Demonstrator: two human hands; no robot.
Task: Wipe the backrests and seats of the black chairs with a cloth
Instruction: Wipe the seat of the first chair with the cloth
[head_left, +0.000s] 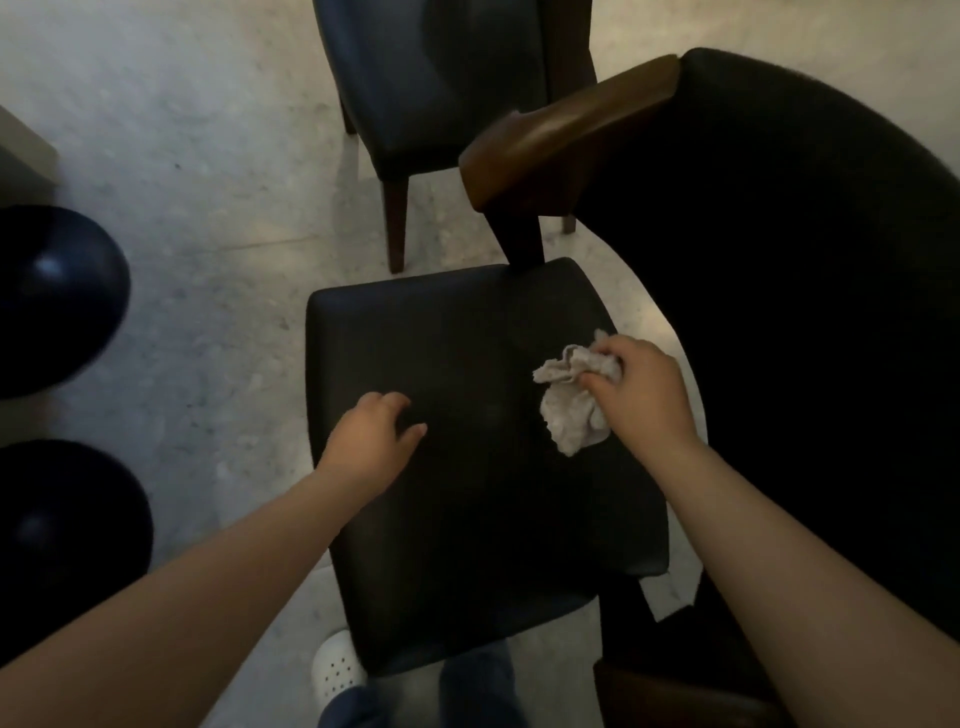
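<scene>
down by your feet, a white shoe (337, 667) is showing beside the front edge of the seat (467, 519) you are leaning over. your left hand (374, 436) is sitting over the seat's left side, fingers loosely curled, thumb apart from them, holding nothing; whether it is touching the upholstery is not clear. your right hand (641, 395) is gripping the cloth (569, 410), thumb and fingers bunching it into a crumpled wad that is lying on the right half of the seat, toward the back. judging from this, you are wiping the seat. a wad is touching only a small patch, so try flattening the cloth under a spread palm and running overlapping strokes from back edge to front, taking in the corners and rim. planting the left hand on the seat edge would be steadying the chair. beyond the seat, a wooden rail (566, 135) is rising on a dark post, probably this chair's backrest; the large dark shape (805, 260) at your right is too dim to identify. farther off, a second black chair (431, 88) is standing on the pale floor (182, 156), likely awaiting its turn.
</scene>
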